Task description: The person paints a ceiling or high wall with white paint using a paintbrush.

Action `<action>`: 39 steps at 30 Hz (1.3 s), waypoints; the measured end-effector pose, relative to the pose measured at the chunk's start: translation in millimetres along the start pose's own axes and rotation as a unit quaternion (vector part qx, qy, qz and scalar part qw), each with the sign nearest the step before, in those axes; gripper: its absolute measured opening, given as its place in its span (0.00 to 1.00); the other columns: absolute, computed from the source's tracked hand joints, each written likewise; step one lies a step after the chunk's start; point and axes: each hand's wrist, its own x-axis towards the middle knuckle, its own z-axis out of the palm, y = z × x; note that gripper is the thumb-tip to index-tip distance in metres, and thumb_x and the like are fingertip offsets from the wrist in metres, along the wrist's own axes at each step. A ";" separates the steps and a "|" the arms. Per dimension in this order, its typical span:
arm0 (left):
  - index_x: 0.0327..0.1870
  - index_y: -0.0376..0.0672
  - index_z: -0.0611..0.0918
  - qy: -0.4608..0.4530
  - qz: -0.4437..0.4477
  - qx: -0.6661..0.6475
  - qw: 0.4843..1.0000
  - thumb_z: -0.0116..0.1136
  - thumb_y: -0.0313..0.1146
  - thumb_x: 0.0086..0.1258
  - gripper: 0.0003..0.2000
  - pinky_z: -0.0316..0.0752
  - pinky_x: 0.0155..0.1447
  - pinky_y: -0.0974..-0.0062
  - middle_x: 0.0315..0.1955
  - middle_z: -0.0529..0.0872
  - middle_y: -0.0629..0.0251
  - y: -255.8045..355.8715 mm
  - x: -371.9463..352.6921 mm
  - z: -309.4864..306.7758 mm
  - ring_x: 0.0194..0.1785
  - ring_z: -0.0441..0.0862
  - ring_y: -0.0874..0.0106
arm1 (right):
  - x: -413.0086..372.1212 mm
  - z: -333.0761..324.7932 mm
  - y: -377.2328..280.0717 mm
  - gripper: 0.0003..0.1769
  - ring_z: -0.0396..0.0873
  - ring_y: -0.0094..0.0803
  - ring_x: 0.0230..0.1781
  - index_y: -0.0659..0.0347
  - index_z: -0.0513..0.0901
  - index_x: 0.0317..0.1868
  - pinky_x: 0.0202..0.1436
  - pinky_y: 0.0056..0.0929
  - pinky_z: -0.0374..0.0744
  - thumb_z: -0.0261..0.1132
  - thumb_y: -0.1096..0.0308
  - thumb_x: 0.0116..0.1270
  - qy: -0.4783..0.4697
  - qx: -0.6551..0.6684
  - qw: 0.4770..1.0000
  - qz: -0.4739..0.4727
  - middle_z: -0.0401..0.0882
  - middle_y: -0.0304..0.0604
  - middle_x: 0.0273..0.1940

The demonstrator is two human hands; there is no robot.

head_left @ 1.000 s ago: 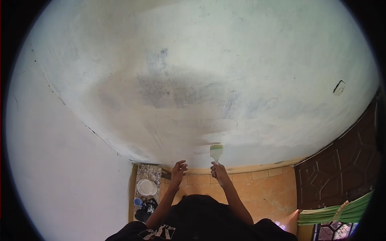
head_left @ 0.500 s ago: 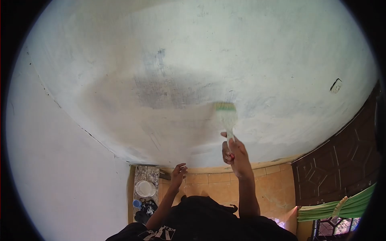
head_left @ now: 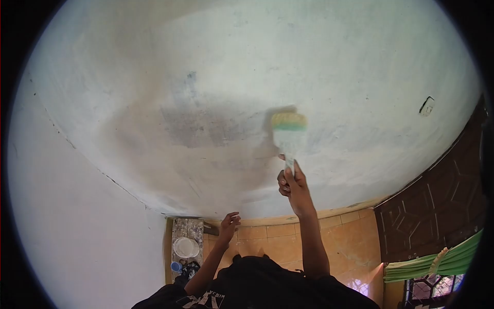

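My right hand (head_left: 294,186) grips the handle of a wide paint brush (head_left: 289,134) with yellow and green bristles pointing up. The brush is in front of the white wall (head_left: 355,67), which has grey, patchy marks left of the bristles. Whether the bristles touch the wall I cannot tell. Low near the foot of the wall, my left hand (head_left: 229,225) hangs with its fingers apart and slightly curled, holding nothing.
At the lower left a paint-stained bench (head_left: 194,226) bears a white round container (head_left: 186,247) and a blue cup (head_left: 176,266). A wall switch (head_left: 427,106), a dark carved door (head_left: 437,206) and a green curtain (head_left: 411,272) are on the right. Orange tiles (head_left: 267,239) cover the floor.
My right hand has raised the brush, and more of the bristles' flat face shows now. My left hand is almost unmoved. The view has shifted slightly.
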 end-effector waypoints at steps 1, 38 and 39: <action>0.60 0.50 0.76 -0.008 0.002 0.004 1.000 0.55 0.43 0.74 0.17 0.73 0.52 0.72 0.47 0.82 0.68 -0.7 -0.1 2.9 0.49 0.79 0.74 | 5.4 -12.1 22.9 0.20 0.52 0.14 0.19 0.56 0.67 0.63 0.21 0.14 0.54 0.52 0.55 0.78 0.001 0.021 1.000 0.017 0.55 0.26 0.23; 0.60 0.49 0.76 -0.098 -0.010 0.011 0.995 0.55 0.42 0.74 0.17 0.73 0.50 0.72 0.47 0.82 0.68 8.4 30.7 9.4 0.48 0.79 0.74 | -31.4 -36.1 170.0 0.18 0.49 0.14 0.16 0.49 0.67 0.34 0.19 0.17 0.50 0.52 0.47 0.76 0.073 0.135 0.982 0.113 0.51 0.24 0.20; 0.60 0.49 0.77 -0.096 -0.015 0.016 0.995 0.55 0.42 0.74 0.17 0.73 0.50 0.72 0.47 0.82 0.68 7.3 28.1 5.1 0.48 0.79 0.74 | -44.5 -38.9 186.6 0.17 0.49 0.14 0.16 0.50 0.68 0.35 0.18 0.17 0.50 0.52 0.47 0.76 0.087 0.142 0.977 0.137 0.51 0.24 0.20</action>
